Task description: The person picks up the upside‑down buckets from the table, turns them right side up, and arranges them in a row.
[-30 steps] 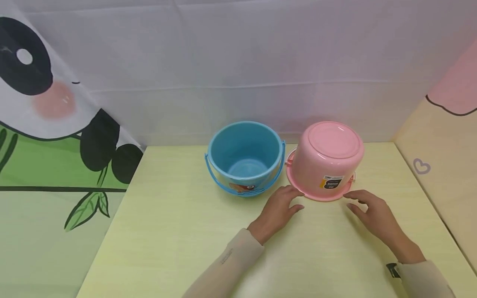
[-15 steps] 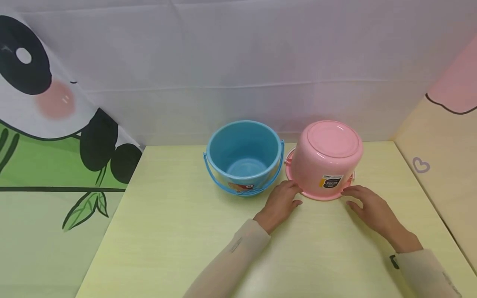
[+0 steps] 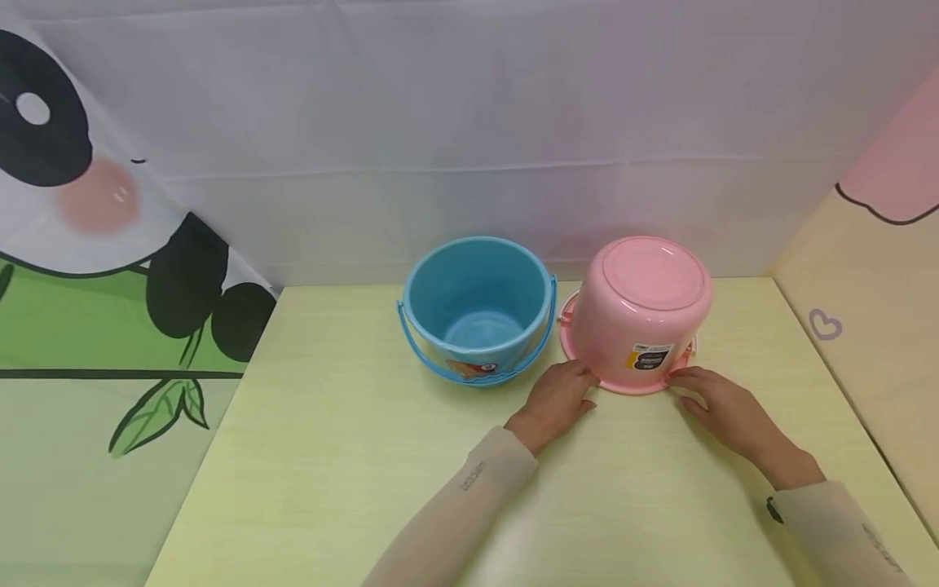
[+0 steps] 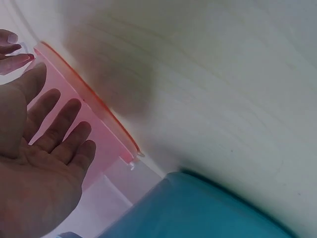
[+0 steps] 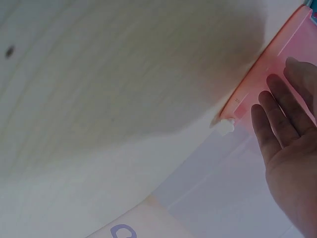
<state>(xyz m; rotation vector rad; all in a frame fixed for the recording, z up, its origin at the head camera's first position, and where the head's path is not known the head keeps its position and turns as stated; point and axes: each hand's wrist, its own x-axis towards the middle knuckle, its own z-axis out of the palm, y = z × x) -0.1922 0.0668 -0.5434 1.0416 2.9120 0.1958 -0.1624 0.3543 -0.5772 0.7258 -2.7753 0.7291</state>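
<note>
Upside down on the table stands a pink bucket (image 3: pixel 616 314), its base facing up, with a small label (image 3: pixel 649 357) on the near side. My left hand (image 3: pixel 553 403) reaches the left front of its rim, fingertips right at the edge. On the rim's right front, the fingertips of my right hand (image 3: pixel 722 412) meet the edge too. In the left wrist view the left hand (image 4: pixel 47 163) has its fingers extended and spread toward the pink wall. The right wrist view shows relaxed, nearly straight fingers of the right hand (image 5: pixel 292 134) beside the bucket (image 5: pixel 257 74).
A blue bucket (image 3: pixel 469 281) stands upright just left of the pink one, its handle (image 3: pixel 414 350) lowered against the front. Behind both rises a pale cloth wall (image 3: pixel 469 106). A beige panel (image 3: pixel 873 359) borders the yellow table (image 3: pixel 315 456) on the right.
Both hands have moved slightly in, from just in front of the pink bucket up to its rim. The buckets keep their places on the table.
</note>
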